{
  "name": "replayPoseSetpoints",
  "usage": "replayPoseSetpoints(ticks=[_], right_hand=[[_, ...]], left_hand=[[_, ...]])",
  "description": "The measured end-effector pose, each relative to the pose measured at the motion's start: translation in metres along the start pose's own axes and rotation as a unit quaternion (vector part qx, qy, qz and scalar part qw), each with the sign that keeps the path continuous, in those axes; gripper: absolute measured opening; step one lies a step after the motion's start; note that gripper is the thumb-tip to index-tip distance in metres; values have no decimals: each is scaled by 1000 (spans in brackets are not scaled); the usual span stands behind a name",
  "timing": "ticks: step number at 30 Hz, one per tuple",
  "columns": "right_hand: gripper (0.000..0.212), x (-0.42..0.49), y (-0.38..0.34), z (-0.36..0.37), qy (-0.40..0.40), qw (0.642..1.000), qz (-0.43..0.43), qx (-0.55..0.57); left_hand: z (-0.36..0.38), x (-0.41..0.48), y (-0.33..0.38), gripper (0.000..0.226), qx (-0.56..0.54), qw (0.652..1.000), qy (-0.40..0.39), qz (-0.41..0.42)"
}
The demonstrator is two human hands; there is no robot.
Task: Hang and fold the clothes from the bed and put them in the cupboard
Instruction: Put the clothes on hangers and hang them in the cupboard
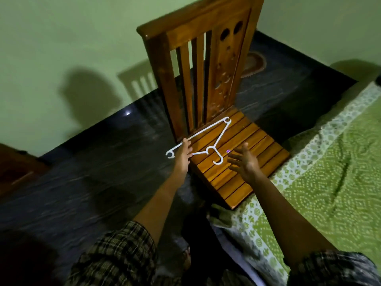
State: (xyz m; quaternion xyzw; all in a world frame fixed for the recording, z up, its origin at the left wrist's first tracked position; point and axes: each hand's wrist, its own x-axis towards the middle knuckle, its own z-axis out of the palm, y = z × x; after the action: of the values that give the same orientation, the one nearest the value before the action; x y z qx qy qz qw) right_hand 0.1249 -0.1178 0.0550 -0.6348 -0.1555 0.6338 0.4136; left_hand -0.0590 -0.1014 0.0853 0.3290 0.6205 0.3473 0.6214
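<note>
The white hanger (pixel 206 132) hangs over the slatted seat of a wooden chair (pixel 247 145), its one end poking out past the seat's left edge. The left hand (pixel 185 151) grips it near that end, fingers (pixel 188 144) curled round the long bar. The hook curves back towards the person, just beside the right hand (pixel 245 162), whose fingers (pixel 234 156) are spread and slack, touching nothing. The chair stands on a dark floor (pixel 103 162), against the bed (pixel 329 172) with its green patterned sheet.
</note>
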Motion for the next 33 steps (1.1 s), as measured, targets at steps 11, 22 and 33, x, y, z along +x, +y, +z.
replayPoseSetpoints(ticks=[11, 22, 33], right_hand=[[7, 161, 57, 13, 149, 971, 116, -150], [29, 211, 102, 23, 189, 931, 67, -306], [19, 189, 75, 23, 186, 975, 114, -29]], left_hand=[[2, 164, -71, 51, 336, 937, -29, -88], [-9, 229, -144, 62, 484, 867, -119, -8], [-15, 214, -138, 68, 483, 871, -87, -1]])
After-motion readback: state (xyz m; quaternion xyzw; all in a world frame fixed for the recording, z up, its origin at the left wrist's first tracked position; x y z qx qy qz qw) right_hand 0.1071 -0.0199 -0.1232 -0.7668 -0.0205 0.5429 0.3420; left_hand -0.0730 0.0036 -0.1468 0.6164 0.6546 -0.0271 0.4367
